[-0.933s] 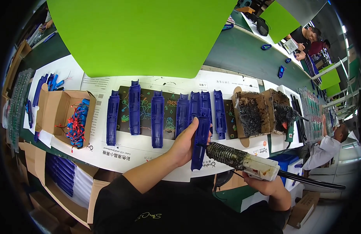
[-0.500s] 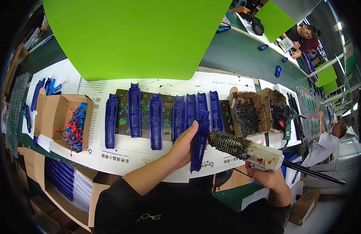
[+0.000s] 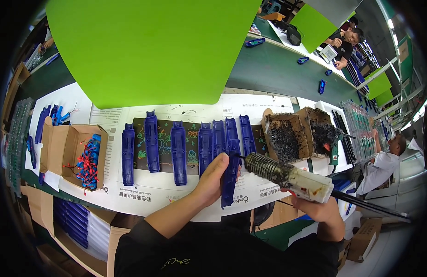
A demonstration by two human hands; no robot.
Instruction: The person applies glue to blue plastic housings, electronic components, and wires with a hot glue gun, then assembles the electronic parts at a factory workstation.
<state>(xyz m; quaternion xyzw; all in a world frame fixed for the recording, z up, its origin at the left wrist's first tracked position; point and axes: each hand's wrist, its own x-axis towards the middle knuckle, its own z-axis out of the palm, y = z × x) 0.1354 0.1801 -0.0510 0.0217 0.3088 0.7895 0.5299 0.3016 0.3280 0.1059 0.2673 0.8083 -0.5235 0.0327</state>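
Below the frame's centre, the left hand has its grip clamped on a long blue plastic shell; lower right, the right hand clasps a stained white ribbed-barrel tool.

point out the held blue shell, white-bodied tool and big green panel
Held blue shell (image 3: 229,183): head view, its middle
White-bodied tool (image 3: 302,181): head view, its body
Big green panel (image 3: 142,53): head view, its middle

Blue casings: 7 in row, 1 in left hand | handheld tool: 1, right hand | black-crusted boxes: 2, toward right edge of surface
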